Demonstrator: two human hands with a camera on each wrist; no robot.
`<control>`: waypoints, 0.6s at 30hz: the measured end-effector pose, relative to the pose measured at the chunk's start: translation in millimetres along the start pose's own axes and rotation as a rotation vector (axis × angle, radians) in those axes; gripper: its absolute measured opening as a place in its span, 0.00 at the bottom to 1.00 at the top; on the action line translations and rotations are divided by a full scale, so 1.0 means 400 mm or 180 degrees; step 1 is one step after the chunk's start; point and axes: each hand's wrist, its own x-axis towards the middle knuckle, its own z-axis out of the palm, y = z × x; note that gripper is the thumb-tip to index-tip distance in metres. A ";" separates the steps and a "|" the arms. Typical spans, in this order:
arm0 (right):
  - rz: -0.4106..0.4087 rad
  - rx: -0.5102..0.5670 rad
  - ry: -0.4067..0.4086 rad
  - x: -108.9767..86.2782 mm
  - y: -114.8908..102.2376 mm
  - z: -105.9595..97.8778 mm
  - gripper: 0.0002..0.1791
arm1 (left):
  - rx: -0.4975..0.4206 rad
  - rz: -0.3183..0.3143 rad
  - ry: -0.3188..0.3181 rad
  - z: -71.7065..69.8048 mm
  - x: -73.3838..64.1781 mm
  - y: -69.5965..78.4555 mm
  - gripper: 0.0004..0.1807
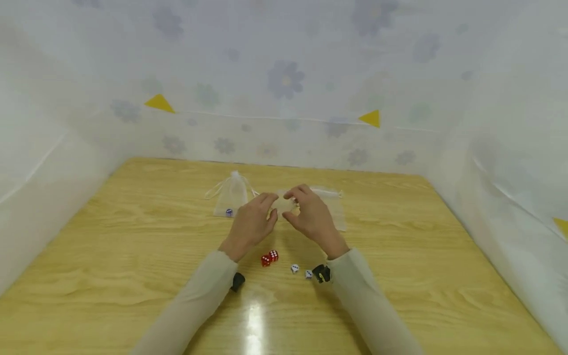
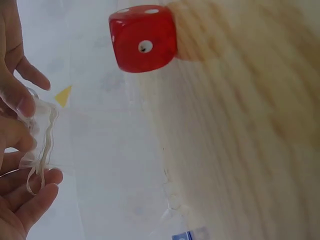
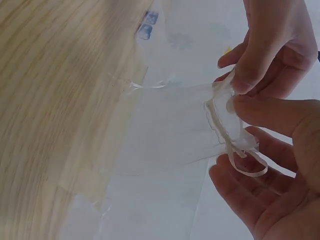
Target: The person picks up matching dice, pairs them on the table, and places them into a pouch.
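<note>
In the head view my left hand (image 1: 253,222) and right hand (image 1: 314,217) face each other above the table, fingers bent. Between them is a sheer white drawstring bag (image 3: 170,130), its body hanging down in the right wrist view. Both hands pinch its gathered mouth, thumbs against the ribbon edge, and a loop of drawstring hangs over the right fingers (image 3: 240,195). Two red dice (image 1: 269,258) lie side by side nearer me. To their right are two white dice, one (image 1: 295,268) left of the other (image 1: 308,274).
Another sheer drawstring bag (image 1: 232,192) lies behind my left hand with a blue die (image 1: 229,212) showing inside. A further sheer bag (image 1: 336,209) lies flat beyond my right hand. Pale flowered curtains (image 1: 284,138) enclose the wooden table (image 1: 133,256) at back and sides.
</note>
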 end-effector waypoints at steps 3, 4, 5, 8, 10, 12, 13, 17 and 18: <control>-0.0006 -0.0078 -0.0069 -0.006 -0.010 -0.005 0.18 | 0.0089 0.0030 0.0004 -0.004 -0.004 -0.003 0.15; 0.0004 -0.0102 -0.0074 -0.010 -0.012 -0.008 0.18 | 0.0093 0.0042 0.0010 -0.004 -0.004 -0.003 0.15; 0.0009 -0.0128 -0.0070 -0.014 -0.015 -0.011 0.18 | 0.0108 0.0060 0.0023 -0.004 -0.005 -0.003 0.15; -0.0021 -0.0161 -0.0041 -0.028 -0.023 -0.024 0.19 | 0.0166 0.0121 0.0068 -0.003 -0.004 0.000 0.15; -0.0070 -0.0119 -0.0029 -0.040 -0.030 -0.030 0.19 | 0.0228 0.0159 0.0102 -0.004 -0.004 0.001 0.15; -0.0131 -0.0048 -0.0040 -0.054 -0.036 -0.032 0.20 | 0.0314 0.0195 0.0121 -0.004 -0.004 0.000 0.15; -0.0165 -0.0012 -0.0057 -0.061 -0.038 -0.032 0.20 | 0.0355 0.0213 0.0129 -0.004 -0.004 0.000 0.14; -0.0353 0.0086 -0.0262 -0.083 -0.039 -0.015 0.19 | 0.0555 0.0189 0.0140 -0.005 0.000 -0.003 0.14; -0.0392 0.0088 -0.0345 -0.086 -0.038 -0.008 0.18 | 0.0577 0.0165 0.0140 -0.005 0.001 -0.004 0.14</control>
